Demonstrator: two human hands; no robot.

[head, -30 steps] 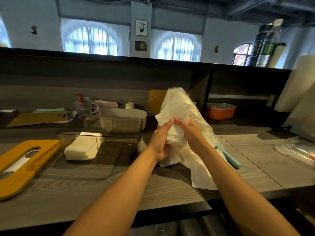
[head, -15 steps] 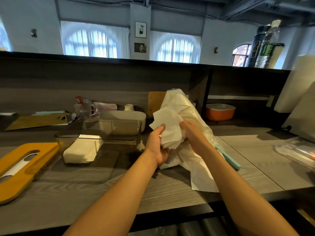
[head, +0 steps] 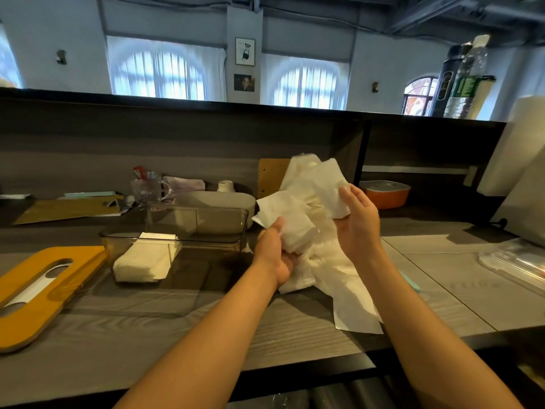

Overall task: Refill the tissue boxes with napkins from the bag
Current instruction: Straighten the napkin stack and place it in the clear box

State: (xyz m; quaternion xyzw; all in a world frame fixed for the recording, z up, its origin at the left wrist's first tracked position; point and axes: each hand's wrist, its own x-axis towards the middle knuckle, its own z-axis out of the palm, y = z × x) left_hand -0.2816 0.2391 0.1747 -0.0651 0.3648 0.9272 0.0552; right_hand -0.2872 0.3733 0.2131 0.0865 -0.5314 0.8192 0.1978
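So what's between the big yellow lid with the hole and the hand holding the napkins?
In the head view, the clear rectangular plastic box sits between the yellow lid and the left hand, with white napkins inside.

I see daylight pouring through the arched windows (head: 156,72) across the top of the frame; they blow out to near white and cast a bluish tint on the walls. The counter (head: 118,326) in the lower half sits dimmer, with soft shadows under the forearms and a faint sheen. Straight lines bow toward the edges from the wide lens. Far corners look soft and smeared.
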